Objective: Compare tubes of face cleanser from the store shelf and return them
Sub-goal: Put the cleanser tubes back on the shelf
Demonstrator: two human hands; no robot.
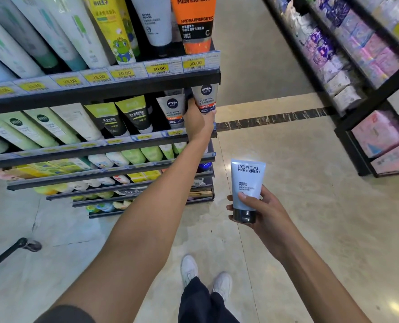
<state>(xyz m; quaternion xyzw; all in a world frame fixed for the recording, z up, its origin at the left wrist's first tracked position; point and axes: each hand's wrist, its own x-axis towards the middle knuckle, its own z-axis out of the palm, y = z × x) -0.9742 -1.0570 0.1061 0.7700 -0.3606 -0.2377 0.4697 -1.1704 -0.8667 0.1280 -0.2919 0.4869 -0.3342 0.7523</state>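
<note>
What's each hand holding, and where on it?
Left hand: Nivea Men tube, gripped at its lower end on the shelf. Right hand: L'Oreal Men Expert tube, near its black cap.

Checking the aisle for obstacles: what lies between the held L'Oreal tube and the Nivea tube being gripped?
Head view: only bare floor and the shelf's end separate the L'Oreal tube from the Nivea tube.

- Bare forearms, left hand (197, 122) and right hand (261, 210) without rings, watch or gloves.
- Dark grey short sleeve (65, 314) at the left upper arm, lower edge of view.
- Dark navy trousers (203, 301), loose, creased at the hem.
- White lace-up sneakers (189, 269), rounded toes, slightly scuffed.
</note>
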